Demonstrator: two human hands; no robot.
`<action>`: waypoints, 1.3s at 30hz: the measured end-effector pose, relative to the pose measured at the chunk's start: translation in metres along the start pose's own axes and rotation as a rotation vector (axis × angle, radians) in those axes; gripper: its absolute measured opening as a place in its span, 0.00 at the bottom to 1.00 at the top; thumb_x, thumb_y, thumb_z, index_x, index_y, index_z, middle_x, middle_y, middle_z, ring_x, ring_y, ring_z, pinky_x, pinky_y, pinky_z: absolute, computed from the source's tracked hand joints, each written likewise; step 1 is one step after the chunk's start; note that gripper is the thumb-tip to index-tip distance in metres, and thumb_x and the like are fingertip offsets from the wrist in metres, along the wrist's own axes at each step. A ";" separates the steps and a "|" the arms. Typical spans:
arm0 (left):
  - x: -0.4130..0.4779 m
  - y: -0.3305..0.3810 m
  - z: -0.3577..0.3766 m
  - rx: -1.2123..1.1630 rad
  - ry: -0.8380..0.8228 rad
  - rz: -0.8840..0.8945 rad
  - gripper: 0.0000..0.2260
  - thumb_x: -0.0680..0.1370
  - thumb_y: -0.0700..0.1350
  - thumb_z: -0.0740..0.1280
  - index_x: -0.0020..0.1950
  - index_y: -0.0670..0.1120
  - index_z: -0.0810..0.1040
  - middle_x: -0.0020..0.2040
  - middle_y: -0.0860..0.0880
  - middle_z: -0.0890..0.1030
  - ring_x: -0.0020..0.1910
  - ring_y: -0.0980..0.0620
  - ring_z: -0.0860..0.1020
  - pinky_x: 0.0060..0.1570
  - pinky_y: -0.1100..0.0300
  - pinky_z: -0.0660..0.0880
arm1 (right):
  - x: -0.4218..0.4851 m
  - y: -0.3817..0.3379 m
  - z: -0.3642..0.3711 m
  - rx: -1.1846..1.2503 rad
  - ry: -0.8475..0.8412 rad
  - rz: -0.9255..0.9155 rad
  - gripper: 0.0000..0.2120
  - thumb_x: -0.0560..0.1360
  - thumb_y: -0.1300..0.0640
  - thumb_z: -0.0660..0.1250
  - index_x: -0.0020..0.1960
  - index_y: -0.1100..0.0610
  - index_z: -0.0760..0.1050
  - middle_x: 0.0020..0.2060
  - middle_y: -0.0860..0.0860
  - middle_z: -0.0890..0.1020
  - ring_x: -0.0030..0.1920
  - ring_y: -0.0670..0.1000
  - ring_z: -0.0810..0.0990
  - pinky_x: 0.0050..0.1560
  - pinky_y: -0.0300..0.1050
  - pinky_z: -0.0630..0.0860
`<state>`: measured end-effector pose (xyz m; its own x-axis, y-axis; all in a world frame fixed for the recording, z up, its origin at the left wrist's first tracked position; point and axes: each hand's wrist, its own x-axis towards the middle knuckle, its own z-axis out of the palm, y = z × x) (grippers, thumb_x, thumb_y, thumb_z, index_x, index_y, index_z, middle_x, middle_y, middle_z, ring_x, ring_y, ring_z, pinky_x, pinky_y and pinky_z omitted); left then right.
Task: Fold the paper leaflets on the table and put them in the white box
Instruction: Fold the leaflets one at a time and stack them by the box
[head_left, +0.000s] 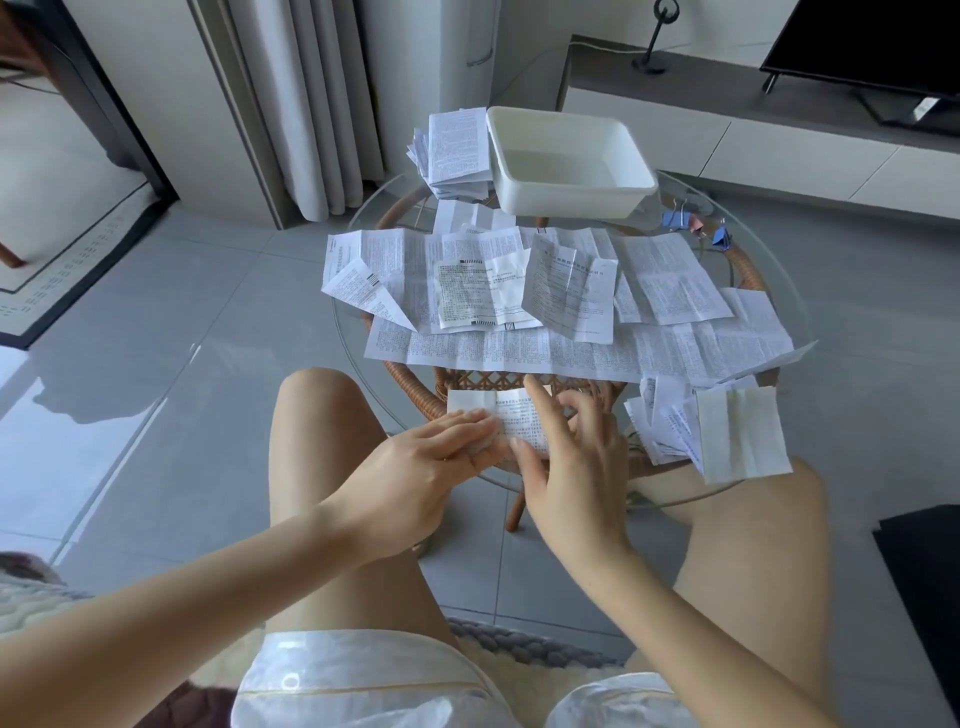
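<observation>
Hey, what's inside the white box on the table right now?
The white box shows only its bare floor and inner walls, with nothing lying in it. Its near wall hides the strip of floor closest to the camera, so that part cannot be checked.

Glossy white shorts (363, 680) with pale piping; bare legs (322, 447), forearms (208, 597), left hand (415, 467) and right hand (571, 467).

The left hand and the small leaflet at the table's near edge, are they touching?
Touching. The head view shows the left hand with its straight fingers pressed flat on top of the leaflet.
</observation>
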<state>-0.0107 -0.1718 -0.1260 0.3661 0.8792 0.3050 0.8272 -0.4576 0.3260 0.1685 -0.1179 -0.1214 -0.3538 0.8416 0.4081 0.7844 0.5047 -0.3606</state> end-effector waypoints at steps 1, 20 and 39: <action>0.000 -0.002 -0.002 -0.002 -0.021 0.017 0.27 0.71 0.32 0.50 0.66 0.43 0.76 0.68 0.43 0.74 0.69 0.45 0.71 0.69 0.51 0.66 | 0.000 0.003 0.000 0.050 -0.003 -0.003 0.28 0.71 0.58 0.71 0.69 0.51 0.69 0.53 0.57 0.74 0.48 0.59 0.76 0.47 0.55 0.75; 0.008 0.011 -0.021 0.275 0.005 -0.014 0.12 0.69 0.47 0.66 0.46 0.41 0.82 0.44 0.47 0.82 0.41 0.45 0.79 0.53 0.56 0.69 | -0.014 0.010 -0.037 -0.172 -0.238 -0.394 0.25 0.68 0.37 0.66 0.45 0.59 0.80 0.55 0.56 0.79 0.56 0.56 0.76 0.59 0.50 0.68; 0.011 0.001 -0.008 0.072 0.128 -0.025 0.11 0.74 0.57 0.65 0.44 0.55 0.85 0.52 0.52 0.80 0.52 0.51 0.73 0.57 0.58 0.62 | 0.010 0.027 -0.038 0.282 -0.238 -0.327 0.12 0.73 0.48 0.63 0.37 0.53 0.79 0.33 0.42 0.81 0.35 0.43 0.73 0.42 0.39 0.67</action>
<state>-0.0093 -0.1636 -0.1155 0.2920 0.8639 0.4104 0.8653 -0.4214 0.2713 0.2053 -0.1031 -0.0950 -0.6909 0.6345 0.3465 0.4558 0.7544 -0.4724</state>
